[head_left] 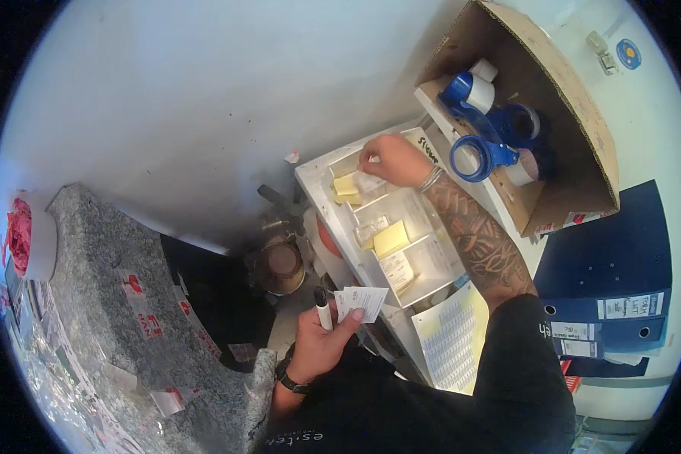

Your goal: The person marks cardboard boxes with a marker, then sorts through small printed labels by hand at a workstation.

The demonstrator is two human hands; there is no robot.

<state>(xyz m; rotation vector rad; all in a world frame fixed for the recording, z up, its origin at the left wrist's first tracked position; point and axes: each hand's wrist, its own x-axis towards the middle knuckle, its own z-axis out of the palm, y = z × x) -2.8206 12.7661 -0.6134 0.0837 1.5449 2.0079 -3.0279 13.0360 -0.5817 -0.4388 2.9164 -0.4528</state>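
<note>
My left hand point(321, 340) holds several small white printed cards point(362, 301) under its thumb, together with a black-capped white marker point(323, 307). Over the far compartment of a white divided drawer point(429, 293) is my right hand point(397, 160), its fingers pinched together; a pale slip or clear bag shows below them, and what they grip is too small to make out. Yellow slips point(346, 186) lie beside that hand in the far compartment. The middle compartment has a yellow pad point(390, 239), and white labels point(396, 266) lie in the near one.
A cardboard box point(575, 113) at the upper right holds blue tape dispensers point(473, 157). Blue binders point(628, 242) lie at the right. A printed sheet point(454, 340) is below the drawer. A grey speckled surface point(121, 250) with red-printed tape stands at the left.
</note>
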